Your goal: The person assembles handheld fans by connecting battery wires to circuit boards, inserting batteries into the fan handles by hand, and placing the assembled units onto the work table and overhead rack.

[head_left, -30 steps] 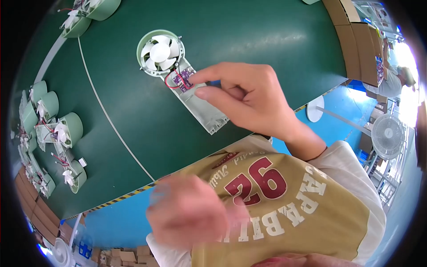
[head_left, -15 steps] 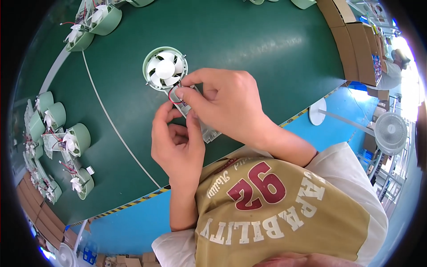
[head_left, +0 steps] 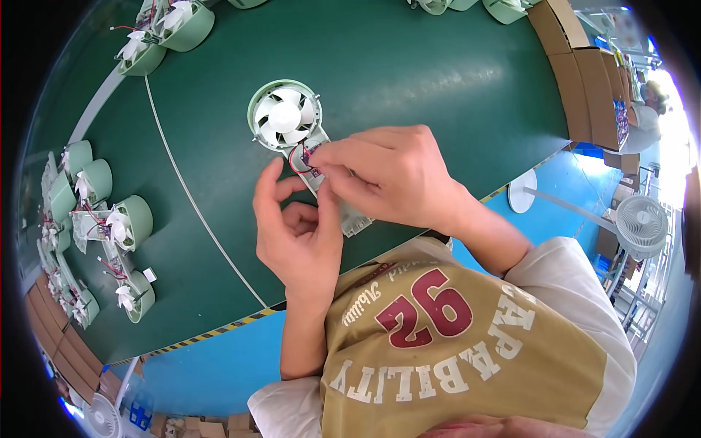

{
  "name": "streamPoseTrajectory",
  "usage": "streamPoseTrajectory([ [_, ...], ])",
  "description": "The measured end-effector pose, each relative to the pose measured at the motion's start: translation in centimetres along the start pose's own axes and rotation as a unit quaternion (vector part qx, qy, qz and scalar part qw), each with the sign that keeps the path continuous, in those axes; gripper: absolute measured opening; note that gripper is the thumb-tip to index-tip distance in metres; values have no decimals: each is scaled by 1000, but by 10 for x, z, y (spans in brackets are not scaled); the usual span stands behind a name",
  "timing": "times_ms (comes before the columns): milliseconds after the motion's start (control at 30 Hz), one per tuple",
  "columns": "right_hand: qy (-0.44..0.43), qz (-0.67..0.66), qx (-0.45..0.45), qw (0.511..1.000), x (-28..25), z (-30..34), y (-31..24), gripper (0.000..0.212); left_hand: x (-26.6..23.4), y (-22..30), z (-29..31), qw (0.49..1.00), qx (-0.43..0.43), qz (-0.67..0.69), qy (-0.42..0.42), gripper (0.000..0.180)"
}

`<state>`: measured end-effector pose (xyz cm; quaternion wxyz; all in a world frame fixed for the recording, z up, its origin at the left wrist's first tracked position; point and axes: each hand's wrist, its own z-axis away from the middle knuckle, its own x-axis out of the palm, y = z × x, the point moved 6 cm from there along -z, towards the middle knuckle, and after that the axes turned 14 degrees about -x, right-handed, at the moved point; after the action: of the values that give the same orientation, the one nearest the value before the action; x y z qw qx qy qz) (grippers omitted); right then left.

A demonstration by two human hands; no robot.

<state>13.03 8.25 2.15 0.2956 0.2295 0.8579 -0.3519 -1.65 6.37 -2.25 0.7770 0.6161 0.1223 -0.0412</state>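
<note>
A small fan [head_left: 285, 117] with white blades in a pale green ring lies on the green table, its open handle housing [head_left: 355, 223] pointing toward me. A small purple circuit board [head_left: 315, 175] sits in the handle, with a red wire [head_left: 293, 162] looping beside it. My left hand [head_left: 299, 230] is closed around the handle's left side, the thumb and fingertips at its edge. My right hand [head_left: 391, 171] is over the handle, its thumb and forefinger pinched at the wires beside the board. The fingers partly hide the wire ends and the board.
More partly assembled green fans [head_left: 131, 223] with loose wires stand along the left, and others [head_left: 175, 25] at the far edge. Cardboard boxes [head_left: 584, 95] line the right edge. A standing fan [head_left: 642, 226] is on the blue floor, and a person sits at the far right.
My right fingers have shifted from just below the fan ring down toward the circuit board, which shows more now. The whole scene has shifted slightly in view; my left hand still holds the handle.
</note>
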Motion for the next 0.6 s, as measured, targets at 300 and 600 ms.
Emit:
streamPoseTrajectory([
  [300, -54, 4, 33, 998, -7, 2, -6, 16, -1, 4, 3, 994, 93, -53, 23, 50],
  [600, -54, -12, -11, 998, -6, 4, 1, 13, -2, 4, 6, 996, 74, -47, -1, 42],
])
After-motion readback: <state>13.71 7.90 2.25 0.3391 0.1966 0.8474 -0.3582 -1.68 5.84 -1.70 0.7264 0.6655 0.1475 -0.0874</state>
